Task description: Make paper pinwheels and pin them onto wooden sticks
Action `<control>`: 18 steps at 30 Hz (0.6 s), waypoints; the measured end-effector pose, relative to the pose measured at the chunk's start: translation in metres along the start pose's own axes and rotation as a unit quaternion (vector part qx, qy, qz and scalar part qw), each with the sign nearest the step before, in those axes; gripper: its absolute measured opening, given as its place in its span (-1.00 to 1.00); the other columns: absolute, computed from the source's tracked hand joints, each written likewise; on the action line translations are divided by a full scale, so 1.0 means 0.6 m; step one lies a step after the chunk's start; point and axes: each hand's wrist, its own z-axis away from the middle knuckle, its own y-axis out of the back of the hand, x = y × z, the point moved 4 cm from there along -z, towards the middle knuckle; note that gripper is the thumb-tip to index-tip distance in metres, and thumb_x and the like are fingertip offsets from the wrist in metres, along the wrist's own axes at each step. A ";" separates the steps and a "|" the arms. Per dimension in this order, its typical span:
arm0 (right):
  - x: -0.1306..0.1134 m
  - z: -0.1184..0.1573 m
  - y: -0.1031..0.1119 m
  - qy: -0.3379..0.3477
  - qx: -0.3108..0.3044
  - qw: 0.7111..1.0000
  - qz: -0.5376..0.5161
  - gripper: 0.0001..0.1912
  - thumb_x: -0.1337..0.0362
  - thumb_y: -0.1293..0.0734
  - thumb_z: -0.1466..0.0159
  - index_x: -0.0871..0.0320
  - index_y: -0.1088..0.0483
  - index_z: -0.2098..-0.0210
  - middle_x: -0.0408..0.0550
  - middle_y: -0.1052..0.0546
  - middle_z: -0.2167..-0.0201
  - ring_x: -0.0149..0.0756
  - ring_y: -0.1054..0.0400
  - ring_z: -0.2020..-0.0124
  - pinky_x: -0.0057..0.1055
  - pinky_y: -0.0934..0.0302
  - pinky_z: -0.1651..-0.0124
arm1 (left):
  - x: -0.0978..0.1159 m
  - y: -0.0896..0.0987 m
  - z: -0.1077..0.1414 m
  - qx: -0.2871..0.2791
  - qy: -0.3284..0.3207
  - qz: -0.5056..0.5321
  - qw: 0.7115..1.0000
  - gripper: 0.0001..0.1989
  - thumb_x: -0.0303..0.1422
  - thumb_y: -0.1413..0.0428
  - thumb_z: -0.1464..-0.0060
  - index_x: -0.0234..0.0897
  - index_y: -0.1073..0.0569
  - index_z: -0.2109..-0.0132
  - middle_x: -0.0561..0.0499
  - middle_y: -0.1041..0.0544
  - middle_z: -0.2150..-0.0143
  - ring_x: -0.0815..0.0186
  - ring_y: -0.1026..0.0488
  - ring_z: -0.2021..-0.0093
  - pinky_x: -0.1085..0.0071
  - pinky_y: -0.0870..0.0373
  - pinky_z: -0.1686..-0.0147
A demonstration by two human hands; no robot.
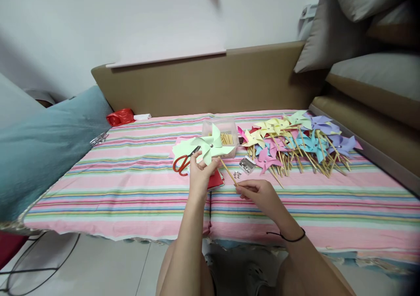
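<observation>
My left hand (201, 173) is closed on a pale green paper pinwheel (215, 148) with a small metal fastener at its centre. A thin wooden stick (229, 173) slants from near the left fingertips to my right hand (257, 195), which pinches its lower end. Whether the stick is joined to the pinwheel, I cannot tell. Beside the left hand lie red-handled scissors (181, 164), on or against pale green paper (184, 147). Red paper (215, 180) is partly hidden behind the left wrist. A small open box (247, 165) of metal fasteners sits near several loose fasteners (237, 174).
Behind the hands stands a clear plastic container (233, 149) with wooden sticks. Many-coloured pinwheels on sticks (295, 142) are heaped at the right. A striped cloth (114, 191) covers the sofa seat. A red plastic bag (120, 117) lies at the back left; cushions (377, 75) are stacked right.
</observation>
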 end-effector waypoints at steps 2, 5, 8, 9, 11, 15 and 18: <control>-0.002 -0.007 0.012 0.007 0.020 1.000 -0.009 -0.65 0.05 -0.43 -0.05 0.24 -0.58 0.37 0.01 -0.59 0.50 -0.31 -0.44 0.50 -0.42 -0.33 0.42 | -0.003 0.000 -0.001 -0.003 -0.001 -0.020 1.000 -0.38 -0.32 -0.35 0.24 -0.26 -0.22 0.06 -0.01 -0.58 0.35 0.31 -0.54 0.38 0.41 -0.39 0.31; -0.004 -0.019 0.047 0.019 0.080 0.996 -0.033 -0.60 -0.01 -0.43 -0.03 0.24 -0.55 0.36 0.03 -0.59 0.49 -0.31 -0.44 0.51 -0.39 -0.36 0.42 | -0.007 0.000 -0.001 -0.013 0.005 -0.043 0.999 -0.42 -0.27 -0.34 0.24 -0.27 -0.27 0.09 -0.08 -0.59 0.25 0.29 -0.54 0.30 0.37 -0.40 0.25; -0.003 -0.029 0.099 0.031 0.172 0.984 -0.039 -0.54 -0.06 -0.41 -0.03 0.24 -0.51 0.32 0.03 -0.59 0.50 -0.29 -0.44 0.53 -0.37 -0.38 0.42 | -0.009 0.000 0.000 -0.038 0.017 -0.072 0.997 -0.46 -0.23 -0.33 0.21 -0.29 -0.30 0.11 -0.12 -0.59 0.24 0.29 -0.54 0.32 0.36 -0.41 0.25; -0.002 -0.031 0.119 0.035 0.208 0.977 -0.028 -0.52 -0.07 -0.40 -0.03 0.24 -0.50 0.30 0.03 -0.59 0.51 -0.28 -0.44 0.53 -0.36 -0.38 0.42 | -0.010 0.000 0.000 -0.050 0.024 -0.082 0.995 -0.47 -0.22 -0.33 0.21 -0.29 -0.31 0.11 -0.11 -0.59 0.26 0.29 -0.54 0.32 0.36 -0.41 0.26; 0.001 -0.033 0.161 0.042 0.272 0.961 0.001 -0.50 -0.08 -0.38 -0.04 0.25 -0.49 0.26 0.03 -0.58 0.51 -0.27 -0.44 0.54 -0.33 -0.39 0.41 | -0.013 -0.001 -0.003 -0.072 0.038 -0.103 0.991 -0.48 -0.21 -0.33 0.22 -0.29 -0.32 0.13 -0.09 -0.59 0.30 0.28 -0.54 0.34 0.39 -0.40 0.31; 0.007 -0.035 0.250 0.036 0.356 0.933 0.042 -0.47 -0.08 -0.34 -0.06 0.28 -0.48 0.24 0.07 -0.58 0.50 -0.28 -0.39 0.60 -0.32 -0.36 0.47 | -0.020 0.000 -0.013 -0.077 0.030 -0.135 0.987 -0.50 -0.18 -0.33 0.23 -0.30 -0.35 0.18 -0.03 -0.57 0.38 0.30 -0.53 0.41 0.43 -0.37 0.38; 0.002 -0.038 0.320 0.022 0.400 0.911 0.094 -0.58 0.01 -0.32 -0.10 0.27 -0.50 0.30 0.07 -0.58 0.51 -0.30 -0.37 0.62 -0.35 -0.31 0.49 | -0.026 -0.004 -0.019 -0.084 0.026 -0.142 0.986 -0.52 -0.16 -0.32 0.21 -0.29 -0.36 0.17 -0.03 -0.57 0.38 0.28 -0.53 0.39 0.41 -0.38 0.35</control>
